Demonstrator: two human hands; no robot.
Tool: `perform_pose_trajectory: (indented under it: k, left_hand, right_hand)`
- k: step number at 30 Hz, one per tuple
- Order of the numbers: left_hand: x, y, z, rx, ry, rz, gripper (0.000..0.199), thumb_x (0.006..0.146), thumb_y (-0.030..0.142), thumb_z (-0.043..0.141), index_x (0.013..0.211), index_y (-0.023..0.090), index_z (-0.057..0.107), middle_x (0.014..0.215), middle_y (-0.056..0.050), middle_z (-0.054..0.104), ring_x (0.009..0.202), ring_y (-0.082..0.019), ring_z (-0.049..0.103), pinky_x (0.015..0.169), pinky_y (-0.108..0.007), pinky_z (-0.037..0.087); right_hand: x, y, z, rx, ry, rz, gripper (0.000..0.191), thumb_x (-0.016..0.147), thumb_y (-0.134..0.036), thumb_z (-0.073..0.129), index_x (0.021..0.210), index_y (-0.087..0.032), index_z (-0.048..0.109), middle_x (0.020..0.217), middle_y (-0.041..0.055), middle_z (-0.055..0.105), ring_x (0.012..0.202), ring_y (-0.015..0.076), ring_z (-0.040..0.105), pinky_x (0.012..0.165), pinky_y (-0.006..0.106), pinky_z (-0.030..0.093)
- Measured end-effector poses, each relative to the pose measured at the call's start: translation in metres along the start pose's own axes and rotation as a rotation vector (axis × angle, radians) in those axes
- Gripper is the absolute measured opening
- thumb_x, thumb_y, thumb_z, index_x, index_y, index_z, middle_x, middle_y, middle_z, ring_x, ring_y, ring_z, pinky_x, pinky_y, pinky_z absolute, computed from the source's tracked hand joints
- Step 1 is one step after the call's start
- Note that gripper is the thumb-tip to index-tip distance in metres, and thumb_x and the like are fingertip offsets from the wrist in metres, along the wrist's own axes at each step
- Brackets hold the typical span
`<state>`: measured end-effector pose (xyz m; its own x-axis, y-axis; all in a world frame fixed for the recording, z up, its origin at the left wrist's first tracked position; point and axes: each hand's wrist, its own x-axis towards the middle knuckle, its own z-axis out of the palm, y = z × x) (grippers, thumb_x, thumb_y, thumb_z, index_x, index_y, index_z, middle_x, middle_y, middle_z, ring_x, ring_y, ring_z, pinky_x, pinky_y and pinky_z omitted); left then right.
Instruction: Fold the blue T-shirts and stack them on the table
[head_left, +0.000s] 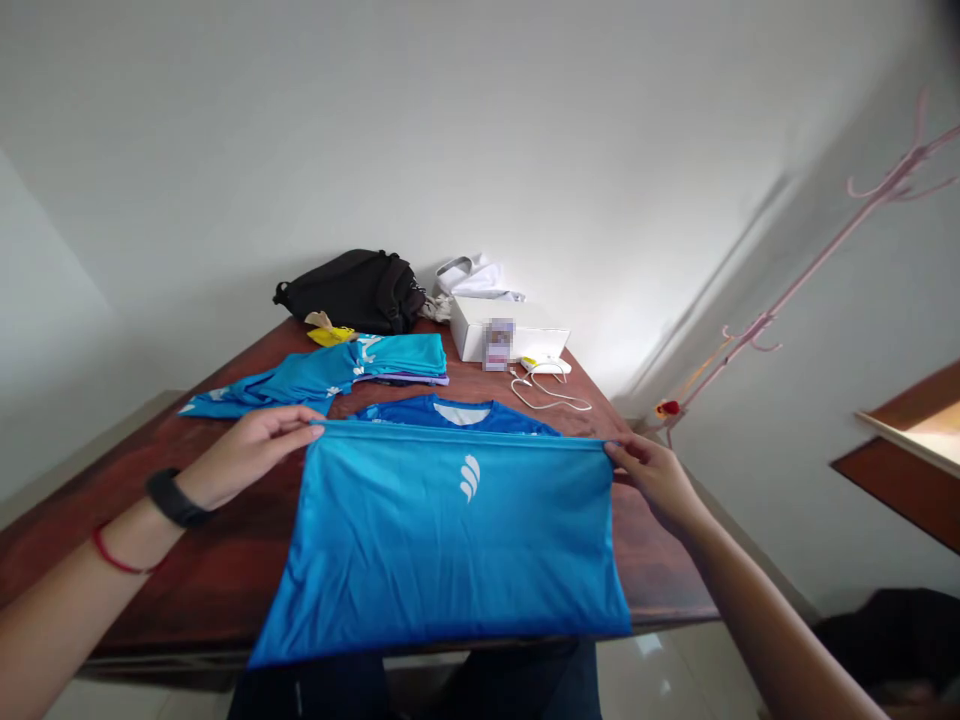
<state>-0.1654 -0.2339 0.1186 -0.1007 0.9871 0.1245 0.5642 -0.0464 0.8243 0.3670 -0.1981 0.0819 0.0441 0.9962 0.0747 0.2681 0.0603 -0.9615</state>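
Observation:
A blue shirt point(450, 540) with a white leaf-like logo is stretched between my two hands, its folded upper edge pulled taut. My left hand point(274, 438) pinches the left end of that edge, and my right hand point(652, 475) pinches the right end. Beyond the edge, a darker blue collar part point(405, 408) with a pale neck opening lies on the wooden table point(217, 560). The near part of the fabric reaches the table's front edge. Behind it to the left lies a pile of folded blue clothes point(401, 358), with a sleeve trailing left.
At the back stand a black bag point(349, 290), a white box point(469, 335) and a white cloth bag point(480, 275). A yellow item point(330, 335) lies by the pile. A white device point(546, 366) with a cable point(559, 403) sits right. A pink coat rack point(817, 255) leans at right.

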Motion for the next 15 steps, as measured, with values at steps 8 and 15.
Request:
perform_pose_trajectory:
  k: [8, 15]
  left_hand:
    - [0.07, -0.035, 0.029, -0.055, -0.075, 0.017, 0.057, 0.074, 0.067, 0.067, 0.104, 0.019, 0.069, 0.087, -0.004, 0.072, 0.078, -0.025, 0.066, 0.062, -0.03, 0.054]
    - [0.118, -0.057, 0.038, 0.097, -0.052, 0.081, 0.051, 0.076, 0.063, 0.062, 0.1, 0.018, 0.069, 0.084, -0.005, 0.074, 0.077, -0.025, 0.067, 0.064, -0.029, 0.052]
  right_hand:
    - [0.078, 0.038, 0.03, -0.064, 0.089, 0.012, 0.048, 0.07, -0.061, 0.074, 0.084, -0.016, 0.068, 0.059, -0.0041, 0.054, 0.053, 0.0122, 0.051, 0.05, 0.027, 0.05]
    - [0.129, 0.054, 0.049, -0.35, 0.067, -0.084, 0.046, 0.077, -0.06, 0.059, 0.082, -0.015, 0.068, 0.058, -0.0007, 0.058, 0.052, 0.0156, 0.053, 0.048, 0.026, 0.044]
